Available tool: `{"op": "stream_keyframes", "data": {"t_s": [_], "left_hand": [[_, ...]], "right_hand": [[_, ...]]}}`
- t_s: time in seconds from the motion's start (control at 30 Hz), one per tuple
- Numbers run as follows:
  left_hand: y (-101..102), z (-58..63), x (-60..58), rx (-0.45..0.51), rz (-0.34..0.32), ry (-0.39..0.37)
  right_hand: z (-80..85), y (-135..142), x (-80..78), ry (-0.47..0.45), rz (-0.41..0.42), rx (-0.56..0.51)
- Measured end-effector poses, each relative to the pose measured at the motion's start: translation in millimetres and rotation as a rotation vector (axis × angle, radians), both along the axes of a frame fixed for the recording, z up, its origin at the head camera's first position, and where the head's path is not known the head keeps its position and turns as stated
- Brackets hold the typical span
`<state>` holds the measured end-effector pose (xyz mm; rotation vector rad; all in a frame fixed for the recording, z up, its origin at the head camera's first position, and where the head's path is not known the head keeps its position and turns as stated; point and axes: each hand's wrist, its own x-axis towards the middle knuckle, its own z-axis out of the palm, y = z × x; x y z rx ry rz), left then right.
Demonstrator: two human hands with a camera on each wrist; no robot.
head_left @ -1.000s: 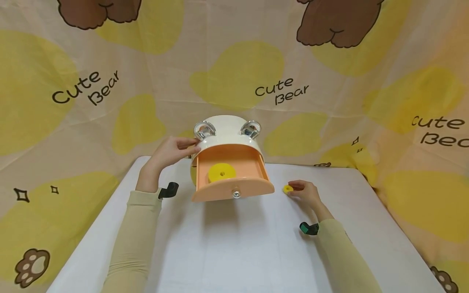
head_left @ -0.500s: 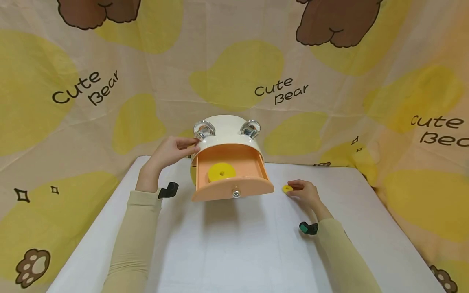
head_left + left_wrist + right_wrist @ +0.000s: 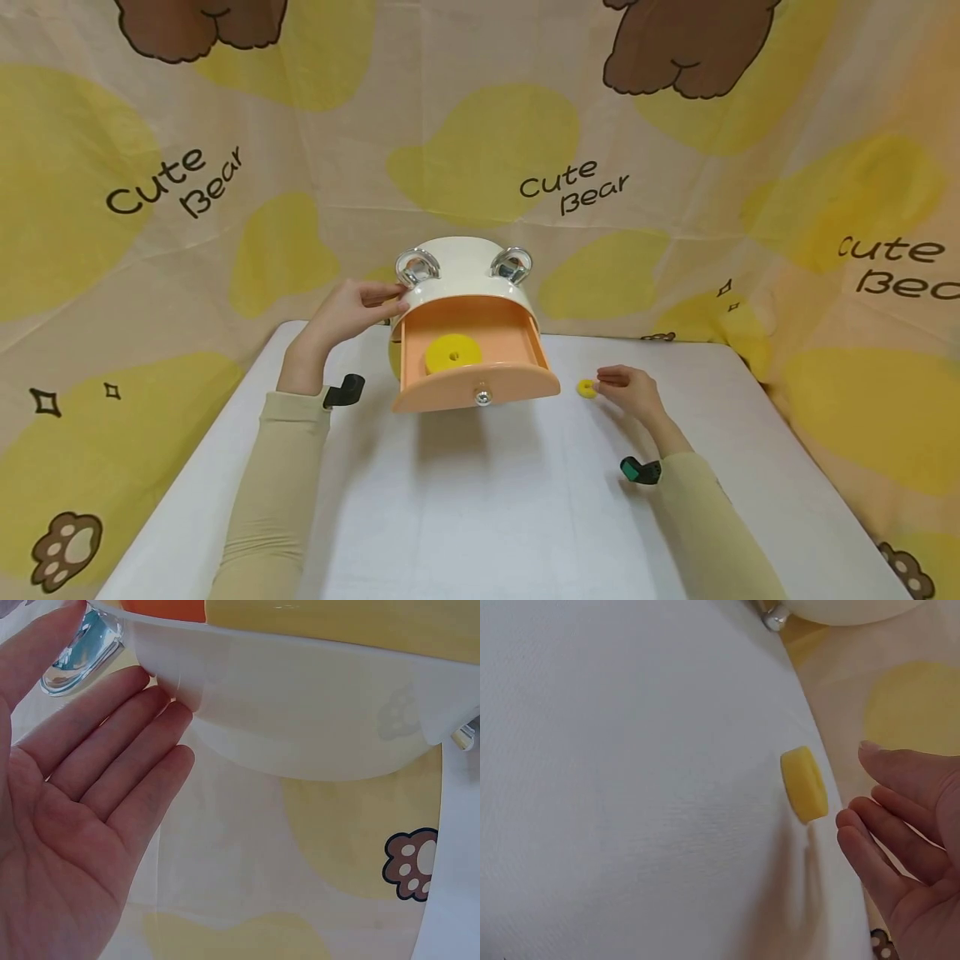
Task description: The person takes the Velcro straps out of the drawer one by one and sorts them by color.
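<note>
A white rounded case (image 3: 463, 258) with two silver ear-like rings stands at the middle back, its peach drawer (image 3: 517, 387) pulled out. Inside the drawer lies a large yellow disc (image 3: 453, 353) with a small centre hole. My left hand (image 3: 348, 312) touches the case's left side near the silver ear; the left wrist view shows its fingers (image 3: 135, 780) nearly straight against the white wall. To the right, a small yellow ring (image 3: 804, 784) lies on the table. My right hand (image 3: 630, 392) is beside it, with thumb and fingers spread apart and a gap to the ring in the right wrist view.
A white cloth covers the table (image 3: 480, 517). Behind and around it hangs a patterned curtain (image 3: 480, 150) with bears and lettering. The drawer's silver knob (image 3: 483, 397) sticks out toward the front.
My right hand has let go of the small yellow ring and drawn back slightly to the right. The left hand, case and drawer have stayed put.
</note>
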<state>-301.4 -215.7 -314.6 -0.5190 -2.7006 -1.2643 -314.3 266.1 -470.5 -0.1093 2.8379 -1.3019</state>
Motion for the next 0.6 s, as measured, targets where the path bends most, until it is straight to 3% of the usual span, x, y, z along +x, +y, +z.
{"op": "stream_keyframes", "data": {"t_s": [0.6], "left_hand": [[-1.0,-1.2,-1.6,0.014,-0.011,-0.017]], "right_hand": [[76.2,-20.2,28.2,0.067,0.077,-0.015]]}}
